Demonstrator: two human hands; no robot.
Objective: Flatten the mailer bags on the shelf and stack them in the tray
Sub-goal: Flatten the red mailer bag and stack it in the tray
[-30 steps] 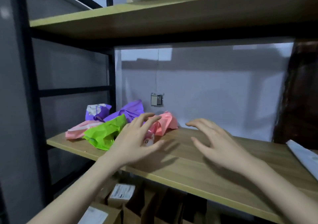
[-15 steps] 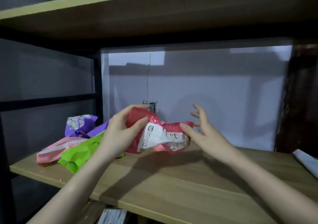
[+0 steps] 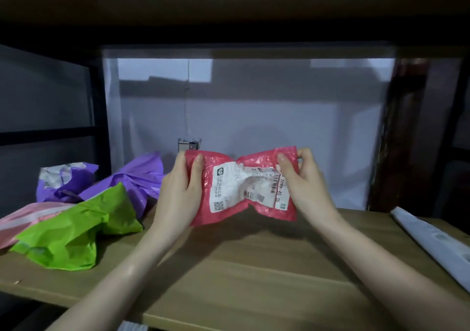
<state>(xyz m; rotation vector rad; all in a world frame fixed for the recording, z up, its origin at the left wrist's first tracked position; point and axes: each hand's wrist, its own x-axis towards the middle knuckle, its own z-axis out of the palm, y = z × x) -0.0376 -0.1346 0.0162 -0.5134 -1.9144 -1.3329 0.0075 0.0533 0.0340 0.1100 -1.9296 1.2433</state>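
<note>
Both hands, left hand [image 3: 181, 190] and right hand [image 3: 304, 182], pinched the crinkled red plastic mailer bag [image 3: 244, 187] by its ends, above the wooden shelf [image 3: 241, 274].

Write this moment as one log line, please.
step: flattening | left hand, right hand: pinch ends of crumpled red plastic mailer bag above wooden shelf | tray: unseen

Wooden shelf [image 3: 229, 267] across the lower frame: green bag [image 3: 76, 231], pink bag [image 3: 28, 216] and purple bags [image 3: 137, 183] piled left, white tray [image 3: 432, 241] at right.
</note>
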